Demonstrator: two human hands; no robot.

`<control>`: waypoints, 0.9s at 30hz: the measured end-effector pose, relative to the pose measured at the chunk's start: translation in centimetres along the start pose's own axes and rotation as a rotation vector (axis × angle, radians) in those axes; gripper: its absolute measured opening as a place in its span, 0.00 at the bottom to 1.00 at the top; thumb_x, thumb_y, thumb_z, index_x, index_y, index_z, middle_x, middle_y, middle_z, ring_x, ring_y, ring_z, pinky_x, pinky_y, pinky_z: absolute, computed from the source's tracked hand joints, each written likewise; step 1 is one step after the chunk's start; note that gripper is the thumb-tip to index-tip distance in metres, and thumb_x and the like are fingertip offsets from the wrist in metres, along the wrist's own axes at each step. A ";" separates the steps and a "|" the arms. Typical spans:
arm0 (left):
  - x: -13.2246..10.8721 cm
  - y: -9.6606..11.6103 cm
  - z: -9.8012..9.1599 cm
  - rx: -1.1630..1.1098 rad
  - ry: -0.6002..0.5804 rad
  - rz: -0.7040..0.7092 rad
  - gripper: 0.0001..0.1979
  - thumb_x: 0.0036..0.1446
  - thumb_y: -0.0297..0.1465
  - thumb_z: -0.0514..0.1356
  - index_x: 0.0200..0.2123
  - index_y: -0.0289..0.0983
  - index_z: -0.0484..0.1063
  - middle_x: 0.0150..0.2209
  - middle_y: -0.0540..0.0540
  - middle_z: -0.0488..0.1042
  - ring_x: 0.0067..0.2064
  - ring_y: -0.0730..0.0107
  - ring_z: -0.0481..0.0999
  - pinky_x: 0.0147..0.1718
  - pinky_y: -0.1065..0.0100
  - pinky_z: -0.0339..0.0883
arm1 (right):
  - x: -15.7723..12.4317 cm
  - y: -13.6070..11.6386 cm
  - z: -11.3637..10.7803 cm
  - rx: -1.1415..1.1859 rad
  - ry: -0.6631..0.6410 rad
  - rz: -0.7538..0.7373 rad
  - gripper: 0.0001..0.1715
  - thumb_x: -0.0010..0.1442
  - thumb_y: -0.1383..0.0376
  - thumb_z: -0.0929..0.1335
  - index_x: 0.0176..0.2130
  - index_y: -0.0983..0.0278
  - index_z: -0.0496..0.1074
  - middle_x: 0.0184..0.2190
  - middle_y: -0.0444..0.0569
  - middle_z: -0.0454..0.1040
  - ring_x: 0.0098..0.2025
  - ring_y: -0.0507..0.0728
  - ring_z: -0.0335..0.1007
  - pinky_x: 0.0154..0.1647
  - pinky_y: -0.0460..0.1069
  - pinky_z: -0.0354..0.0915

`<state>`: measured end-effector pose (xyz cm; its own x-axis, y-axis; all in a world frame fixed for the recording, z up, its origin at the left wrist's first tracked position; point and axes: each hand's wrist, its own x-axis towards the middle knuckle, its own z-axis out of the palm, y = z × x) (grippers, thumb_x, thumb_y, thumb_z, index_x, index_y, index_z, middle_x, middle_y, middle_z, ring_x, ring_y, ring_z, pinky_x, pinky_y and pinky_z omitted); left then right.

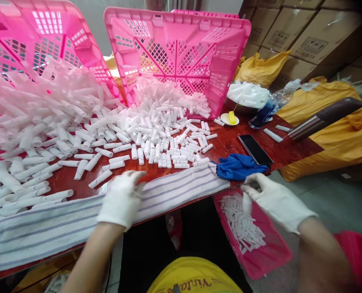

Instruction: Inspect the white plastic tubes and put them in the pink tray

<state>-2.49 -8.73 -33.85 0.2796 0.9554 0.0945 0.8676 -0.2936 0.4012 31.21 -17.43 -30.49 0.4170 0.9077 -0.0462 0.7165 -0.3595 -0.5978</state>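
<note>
My left hand (121, 199), in a white glove, is over the striped towel (181, 185) along the table's front edge. Its fingers point right, apart, and nothing shows between them. Just beyond it lies a spread of short white tubes (150, 142), several with thin dark marks. My right hand (272, 197), also gloved, is past the table edge above a pink basket (269, 260) holding more tubes. Its fingers are curled in, with a blurred white tube (247, 203) at the fingertips. A blue cloth (240, 166) lies close to this hand.
Two large pink crates (229, 53) lean tipped at the back, tubes spilling from them. At right are a phone (254, 149), a small dish (225, 119) with a yellow piece, a bowl of tubes (248, 93), a plastic bottle (263, 112), a dark flask (324, 118) and yellow sacks (352, 134).
</note>
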 end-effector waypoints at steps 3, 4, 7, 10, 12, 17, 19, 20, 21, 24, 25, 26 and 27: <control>1.0 -4.3 -1.0 0.347 -0.032 -0.098 0.17 0.55 0.38 0.52 0.44 0.41 0.74 0.42 0.39 0.72 0.43 0.49 0.70 0.39 0.57 0.63 | 2.2 -0.2 0.8 -0.248 0.012 -0.151 0.10 0.54 0.59 0.66 0.36 0.61 0.73 0.34 0.47 0.75 0.35 0.56 0.71 0.37 0.49 0.64; 1.3 -5.1 -1.1 0.390 -0.067 -0.129 0.17 0.54 0.40 0.52 0.42 0.41 0.75 0.40 0.39 0.73 0.41 0.49 0.71 0.36 0.57 0.63 | 3.3 -1.0 1.8 -0.242 0.030 -0.269 0.12 0.56 0.61 0.64 0.39 0.61 0.72 0.39 0.48 0.75 0.40 0.56 0.70 0.42 0.48 0.63; 2.0 -6.1 -0.9 0.385 -0.132 -0.182 0.19 0.54 0.44 0.51 0.38 0.41 0.77 0.34 0.40 0.74 0.37 0.52 0.72 0.33 0.60 0.63 | 6.6 -4.2 5.7 -0.232 -0.087 -0.492 0.12 0.57 0.65 0.63 0.39 0.63 0.73 0.38 0.49 0.75 0.40 0.55 0.69 0.42 0.46 0.62; 2.2 -5.5 -0.2 0.207 -0.007 -0.156 0.18 0.54 0.45 0.54 0.35 0.39 0.76 0.34 0.41 0.74 0.38 0.56 0.72 0.38 0.62 0.63 | 8.2 -7.3 8.9 -0.313 -0.245 -0.545 0.10 0.57 0.64 0.63 0.35 0.64 0.73 0.34 0.49 0.75 0.36 0.55 0.69 0.37 0.46 0.62; 2.0 -4.3 0.3 -0.063 0.154 -0.156 0.17 0.54 0.44 0.55 0.38 0.38 0.73 0.38 0.43 0.74 0.41 0.60 0.72 0.43 0.64 0.63 | 8.2 -8.7 10.5 -0.412 -0.303 -0.555 0.10 0.57 0.64 0.63 0.36 0.63 0.73 0.35 0.51 0.74 0.36 0.57 0.70 0.37 0.48 0.62; 1.1 0.0 1.9 -0.836 0.093 -0.240 0.20 0.56 0.45 0.53 0.47 0.38 0.63 0.37 0.47 0.72 0.32 0.71 0.73 0.33 0.70 0.65 | 6.8 -9.3 12.9 -0.247 -0.252 -0.558 0.13 0.57 0.68 0.62 0.42 0.65 0.70 0.40 0.55 0.72 0.42 0.59 0.67 0.45 0.53 0.61; 0.8 1.5 2.4 -0.932 -0.020 -0.238 0.20 0.57 0.45 0.52 0.47 0.38 0.62 0.35 0.48 0.71 0.29 0.74 0.70 0.29 0.72 0.64 | 6.1 -9.2 12.8 0.175 -0.225 -0.513 0.14 0.57 0.66 0.63 0.44 0.66 0.67 0.39 0.53 0.71 0.41 0.57 0.67 0.44 0.51 0.63; 0.7 2.1 2.7 -0.956 -0.050 -0.235 0.20 0.57 0.44 0.52 0.47 0.38 0.62 0.35 0.48 0.71 0.29 0.75 0.69 0.30 0.72 0.64 | 5.7 -9.2 12.5 0.411 -0.229 -0.458 0.13 0.57 0.65 0.63 0.43 0.65 0.67 0.38 0.51 0.71 0.38 0.54 0.67 0.41 0.49 0.64; 0.6 2.6 2.9 -0.980 -0.068 -0.229 0.20 0.57 0.44 0.53 0.47 0.37 0.63 0.35 0.47 0.71 0.31 0.74 0.70 0.32 0.72 0.64 | 5.3 -9.4 12.0 0.619 -0.246 -0.394 0.13 0.57 0.63 0.63 0.42 0.65 0.67 0.35 0.49 0.71 0.34 0.52 0.66 0.36 0.47 0.64; 0.5 3.6 3.5 -1.054 -0.092 -0.216 0.19 0.55 0.41 0.57 0.45 0.36 0.66 0.38 0.46 0.72 0.39 0.71 0.70 0.39 0.71 0.63 | 4.1 -10.2 10.4 0.924 -0.361 -0.279 0.14 0.55 0.58 0.66 0.38 0.66 0.69 0.28 0.45 0.69 0.24 0.48 0.61 0.24 0.44 0.58; 0.5 3.8 3.5 -1.067 -0.099 -0.217 0.19 0.54 0.41 0.58 0.44 0.36 0.67 0.39 0.46 0.72 0.40 0.70 0.70 0.41 0.71 0.63 | 3.8 -10.4 10.0 0.944 -0.409 -0.280 0.14 0.54 0.58 0.67 0.37 0.66 0.70 0.26 0.44 0.68 0.23 0.47 0.59 0.23 0.44 0.56; 0.4 4.1 3.6 -1.072 -0.110 -0.226 0.19 0.53 0.41 0.59 0.43 0.35 0.68 0.39 0.46 0.73 0.40 0.70 0.70 0.40 0.71 0.62 | 3.6 -10.5 9.7 0.952 -0.447 -0.282 0.14 0.53 0.58 0.68 0.36 0.66 0.70 0.24 0.43 0.67 0.23 0.47 0.59 0.22 0.44 0.55; 0.3 4.2 3.5 -1.072 -0.124 -0.243 0.18 0.52 0.41 0.60 0.42 0.35 0.69 0.38 0.46 0.73 0.39 0.71 0.70 0.39 0.72 0.62 | 3.5 -10.5 9.5 0.959 -0.464 -0.274 0.15 0.53 0.57 0.69 0.35 0.67 0.71 0.22 0.43 0.66 0.22 0.47 0.57 0.21 0.44 0.53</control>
<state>2.72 -9.76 -35.29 0.2412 0.9569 -0.1617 0.1163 0.1369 0.9837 19.83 -8.42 -31.95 -0.0845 0.9964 0.0072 -0.0633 0.0018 -0.9980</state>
